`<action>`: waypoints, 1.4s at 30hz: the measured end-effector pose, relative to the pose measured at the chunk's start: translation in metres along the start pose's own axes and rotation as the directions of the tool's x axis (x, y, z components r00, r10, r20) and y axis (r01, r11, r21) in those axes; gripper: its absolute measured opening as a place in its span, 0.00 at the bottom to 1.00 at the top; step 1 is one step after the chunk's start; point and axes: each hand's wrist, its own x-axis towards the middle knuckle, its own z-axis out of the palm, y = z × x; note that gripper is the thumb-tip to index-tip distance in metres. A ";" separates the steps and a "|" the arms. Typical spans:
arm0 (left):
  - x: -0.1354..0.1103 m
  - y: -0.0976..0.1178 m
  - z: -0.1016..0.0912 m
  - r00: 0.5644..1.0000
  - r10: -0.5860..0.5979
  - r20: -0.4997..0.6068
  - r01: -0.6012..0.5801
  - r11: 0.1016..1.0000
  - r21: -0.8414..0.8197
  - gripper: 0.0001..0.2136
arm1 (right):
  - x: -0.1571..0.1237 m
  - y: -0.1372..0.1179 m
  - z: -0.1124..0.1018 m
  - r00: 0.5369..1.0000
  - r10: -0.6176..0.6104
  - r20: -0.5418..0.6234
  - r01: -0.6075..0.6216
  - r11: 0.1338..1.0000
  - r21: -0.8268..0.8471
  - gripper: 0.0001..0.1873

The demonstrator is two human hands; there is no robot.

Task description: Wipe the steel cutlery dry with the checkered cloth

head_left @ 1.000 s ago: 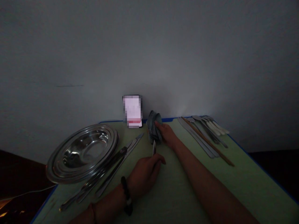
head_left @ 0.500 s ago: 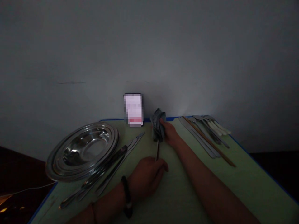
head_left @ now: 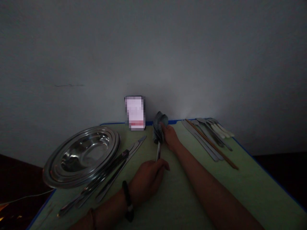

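My left hand is closed around the near end of a thin metal utensil, which points away from me over the middle of the table. The far end of that utensil is wrapped in a grey patterned cloth, so its kind cannot be made out. My right hand pinches the cloth around it from the right side. A dark bracelet circles my left wrist.
Stacked steel bowls stand at the left. Beside them lie several metal knives. A lit phone leans on the wall. At the right lie flat knives, wooden chopsticks and white-handled cutlery on the green table.
The whole view has shifted slightly, with everything sitting a little further left. Both hands keep their hold on the utensil and the cloth, and the cloth's folds look slightly turned.
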 end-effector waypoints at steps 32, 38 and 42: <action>-0.001 0.004 -0.003 0.966 0.160 0.204 -0.215 0.935 0.284 0.09 | 0.007 -0.015 -0.028 0.962 0.113 -0.248 0.037 0.848 0.528 0.16; -0.002 -0.004 0.001 0.989 0.122 0.083 -0.135 0.977 0.166 0.12 | 0.000 -0.011 -0.009 0.961 0.011 -0.276 0.135 0.852 0.506 0.22; -0.001 -0.006 0.000 0.996 0.085 0.039 -0.086 0.996 0.031 0.13 | -0.006 -0.008 0.002 0.984 -0.005 -0.176 0.093 0.862 0.499 0.20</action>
